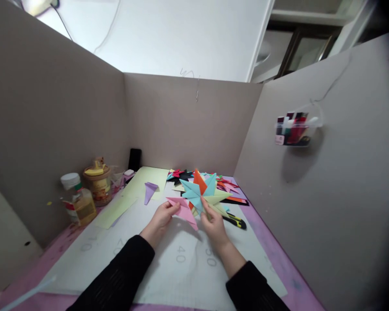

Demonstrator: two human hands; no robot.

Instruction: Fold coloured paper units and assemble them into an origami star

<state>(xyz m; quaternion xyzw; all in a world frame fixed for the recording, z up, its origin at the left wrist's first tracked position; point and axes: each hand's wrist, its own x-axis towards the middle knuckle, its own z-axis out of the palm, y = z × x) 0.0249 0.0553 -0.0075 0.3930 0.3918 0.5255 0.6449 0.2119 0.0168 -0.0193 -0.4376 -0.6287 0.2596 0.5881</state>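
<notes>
Between finger and thumb, my left hand (163, 217) pinches a folded pink paper piece (185, 213). A many-pointed paper star (192, 193) in light blue, orange and pale green is gripped by my right hand (213, 221), its thumb lying over the star's middle. The pink piece lies against the star's lower left side; whether it is tucked into it I cannot tell. Both are held above the white numbered board (168, 276). To the left on the board is a folded purple paper piece (150, 192). Just beyond my right hand lies a black and yellow utility knife (236, 221).
Behind the star is a pile of coloured folded papers (227, 185). Pale green sheets (116, 211) lie at left. A bottle of amber liquid (81, 205), a brown tub (99, 185) and a black phone (135, 159) line the left wall. A clear container (296, 129) hangs on the right wall.
</notes>
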